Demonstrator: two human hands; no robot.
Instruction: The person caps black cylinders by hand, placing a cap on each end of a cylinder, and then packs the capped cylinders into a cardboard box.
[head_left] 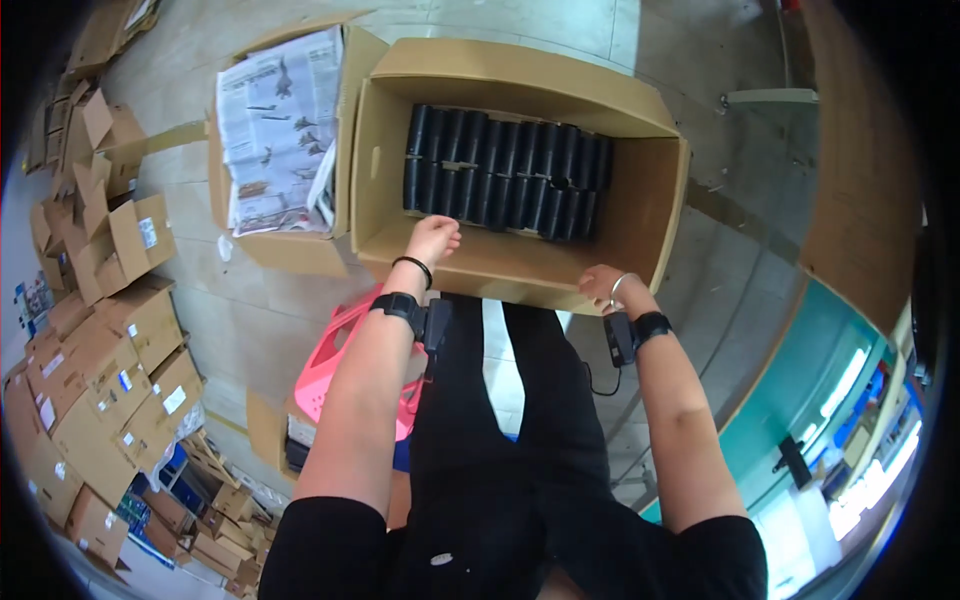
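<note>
The fingers of the left hand [433,240] are curled inward above the near left part of a big open cardboard box [648,190]; I cannot tell whether they pinch anything. Those of the right hand [603,287] are bent at its near right edge, and whether they grip the cardboard is likewise unclear. Inside the box, black cylinders [497,200] lie side by side in two rows toward the far side, beyond both hands. Just left stands a smaller cardboard box [290,254] filled with newspapers [280,125]. Nearer the person is a pink plastic thing [322,378], partly hidden by the left forearm. Farther left, cardboard boxes [95,410] are piled up.
</note>
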